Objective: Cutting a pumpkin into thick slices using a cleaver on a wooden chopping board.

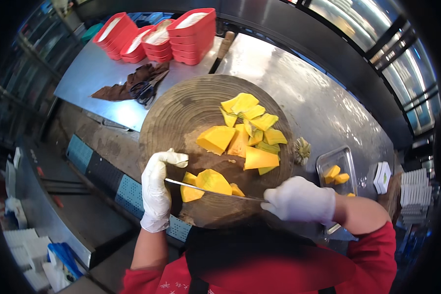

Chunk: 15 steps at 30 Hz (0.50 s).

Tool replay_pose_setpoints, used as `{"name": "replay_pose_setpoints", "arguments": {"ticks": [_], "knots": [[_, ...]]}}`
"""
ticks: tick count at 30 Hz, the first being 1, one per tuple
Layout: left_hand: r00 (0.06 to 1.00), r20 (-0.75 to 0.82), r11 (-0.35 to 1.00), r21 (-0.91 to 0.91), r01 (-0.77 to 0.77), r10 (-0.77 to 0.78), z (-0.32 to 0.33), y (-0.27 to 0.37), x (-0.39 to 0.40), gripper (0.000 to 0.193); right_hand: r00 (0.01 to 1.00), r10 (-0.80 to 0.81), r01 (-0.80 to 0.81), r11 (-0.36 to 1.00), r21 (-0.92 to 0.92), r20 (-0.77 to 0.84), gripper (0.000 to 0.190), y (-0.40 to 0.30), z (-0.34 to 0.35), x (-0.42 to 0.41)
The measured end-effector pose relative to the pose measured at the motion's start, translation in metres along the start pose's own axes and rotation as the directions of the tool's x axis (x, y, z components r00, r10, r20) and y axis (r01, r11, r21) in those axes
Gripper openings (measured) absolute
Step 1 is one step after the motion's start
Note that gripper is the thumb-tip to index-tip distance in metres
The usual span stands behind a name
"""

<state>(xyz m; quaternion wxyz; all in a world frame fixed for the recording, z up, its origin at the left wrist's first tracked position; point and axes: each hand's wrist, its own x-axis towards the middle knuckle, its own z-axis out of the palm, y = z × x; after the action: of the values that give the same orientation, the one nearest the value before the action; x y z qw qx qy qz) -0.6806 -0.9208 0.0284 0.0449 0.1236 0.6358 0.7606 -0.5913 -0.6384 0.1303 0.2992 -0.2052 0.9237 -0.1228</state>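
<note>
My right hand (301,200), in a white glove, grips a long knife (217,192), its handle hidden in the fist. The blade points left, seen nearly edge-on across a cut piece of orange-yellow pumpkin (214,180). My left hand (156,191), also gloved in white, is by the blade's tip with bent fingers pointing right; whether it pinches anything is unclear. All this is over a round wooden chopping block (176,106). Farther up the block are larger pumpkin chunks (216,139) and a pile of peel slices (246,104). A pumpkin stem end (302,150) lies off the block's right edge.
A metal tray (352,165) with several pumpkin pieces (334,174) stands on the steel table (316,106) at right. Scissors (143,92) lie on a brown cloth (134,82). Stacked red containers (193,42) line the back left. A wooden handle (226,44) sticks out near the table joint.
</note>
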Motion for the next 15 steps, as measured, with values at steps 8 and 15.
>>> {"name": "replay_pose_setpoints", "arguments": {"ticks": [8,15], "knots": [[0.991,-0.103,0.989,0.13,-0.07,0.084,0.009,-0.001,-0.016,0.055,0.998,-0.018,0.016,0.999,-0.036,-0.057,0.024,-0.001,0.023,-0.004],[0.972,-0.086,0.902,0.399,-0.168,0.219,0.025,-0.001,-0.076,0.11,0.992,-0.028,0.027,1.0,-0.012,-0.123,0.01,-0.014,0.031,-0.014]]}}
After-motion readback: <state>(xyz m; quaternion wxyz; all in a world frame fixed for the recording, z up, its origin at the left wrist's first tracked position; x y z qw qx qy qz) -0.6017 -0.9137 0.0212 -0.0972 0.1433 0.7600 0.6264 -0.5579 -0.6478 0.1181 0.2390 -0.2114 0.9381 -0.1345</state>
